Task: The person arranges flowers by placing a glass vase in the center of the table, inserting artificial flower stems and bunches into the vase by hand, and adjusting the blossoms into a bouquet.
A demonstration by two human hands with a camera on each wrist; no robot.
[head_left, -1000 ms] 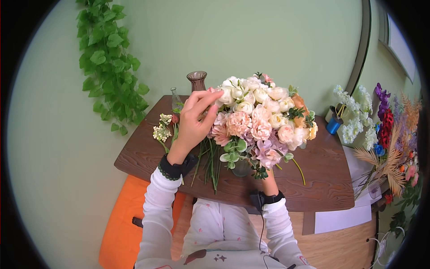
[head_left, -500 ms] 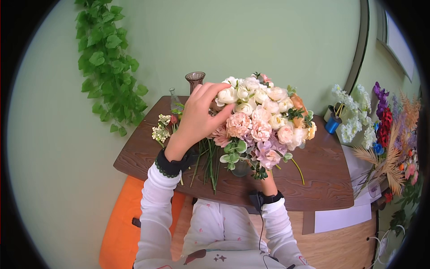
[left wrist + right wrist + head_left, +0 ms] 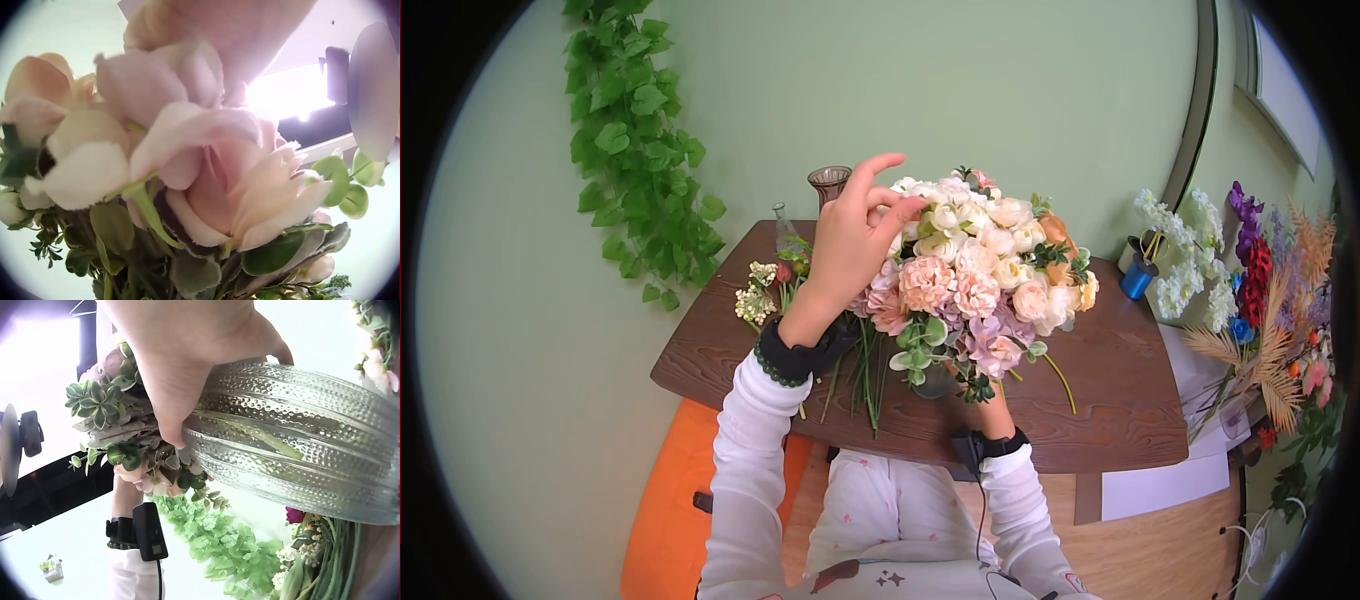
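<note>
A large bouquet of white, peach, pink and lilac flowers [image 3: 975, 270] stands in a ribbed clear glass vase [image 3: 300, 437]. In the head view my left hand [image 3: 850, 245] is at the bouquet's upper left, index finger raised and thumb close to the other fingers beside the white blooms; whether it touches a petal cannot be told. Pink petals [image 3: 212, 175] fill the left wrist view, with part of a hand above them. My right hand [image 3: 187, 356] grips the vase near its neck, thumb on the glass; flowers mostly hide that hand in the head view.
On the brown table [image 3: 1100, 420] lie green stems [image 3: 868, 385] and small white blossoms [image 3: 755, 300]. A purplish glass vase [image 3: 830, 182] and a small bottle [image 3: 784, 230] stand behind. A blue pot [image 3: 1138, 277] and more flowers [image 3: 1255, 290] are at the right.
My left hand has drawn back from spread fingers around a white bloom; its index finger is now raised and the thumb nearer the other fingers. The right hand stays at the vase.
</note>
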